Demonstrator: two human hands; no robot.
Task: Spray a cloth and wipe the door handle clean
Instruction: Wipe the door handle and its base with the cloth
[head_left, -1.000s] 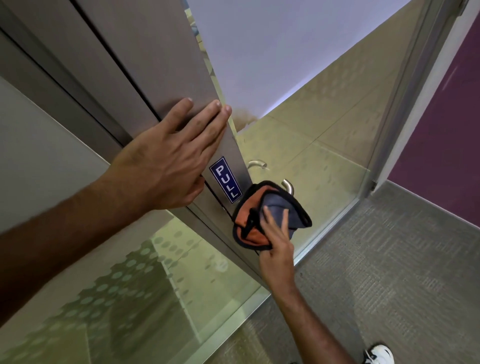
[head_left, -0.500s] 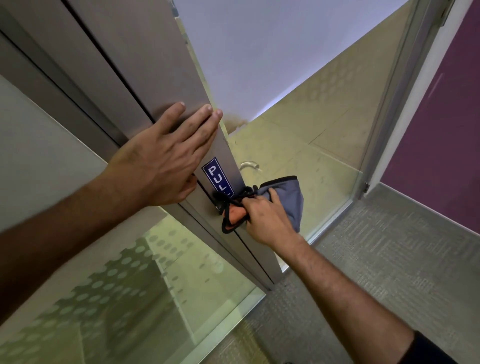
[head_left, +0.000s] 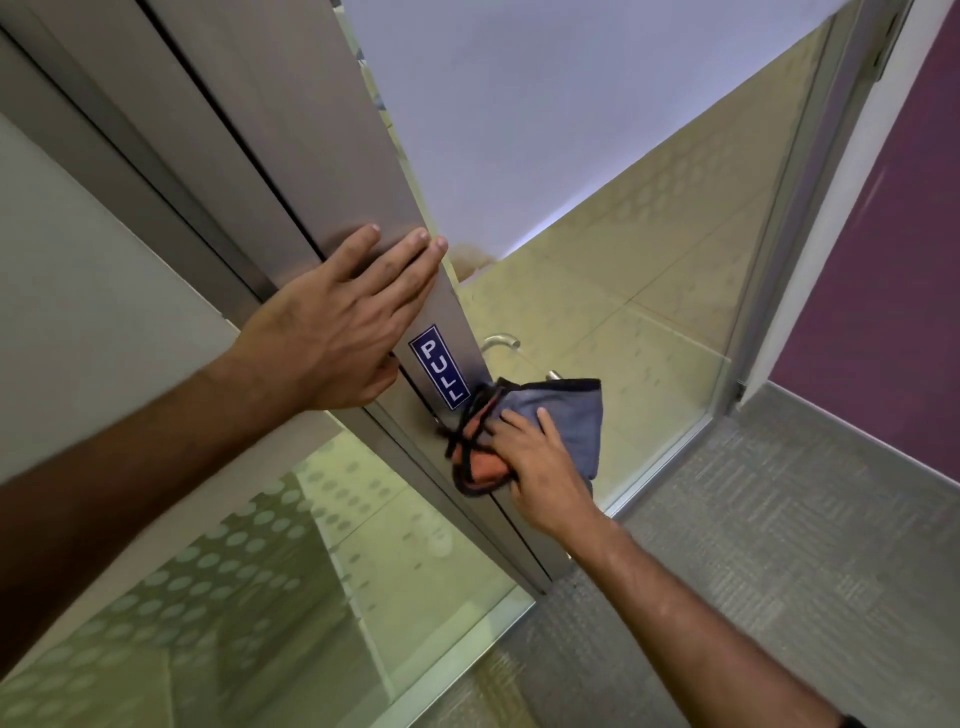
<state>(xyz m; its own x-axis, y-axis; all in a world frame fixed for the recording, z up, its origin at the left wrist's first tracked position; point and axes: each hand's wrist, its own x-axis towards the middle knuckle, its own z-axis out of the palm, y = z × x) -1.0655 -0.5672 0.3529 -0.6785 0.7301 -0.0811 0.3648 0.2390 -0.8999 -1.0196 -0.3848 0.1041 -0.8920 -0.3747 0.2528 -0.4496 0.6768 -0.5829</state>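
Note:
A grey and orange cloth (head_left: 563, 421) with black edging is pressed over the near door handle, which it hides except for a small metal tip (head_left: 554, 375) above it. My right hand (head_left: 540, 467) grips the cloth against the metal door stile (head_left: 332, 171). My left hand (head_left: 337, 322) lies flat and open on the stile, just left of a blue PULL sign (head_left: 439, 367). A second curved metal handle (head_left: 500, 343) shows through the glass on the door's far side.
The glass door stands ajar, with a frosted dotted glass panel (head_left: 234, 587) at lower left. Its metal frame (head_left: 769, 270) and a purple wall (head_left: 883, 260) are on the right. Grey carpet (head_left: 753, 545) covers the floor below.
One second ago my right hand held the cloth from below; it has since come over the top, pressing the cloth onto the handle. My left hand has stayed flat on the stile.

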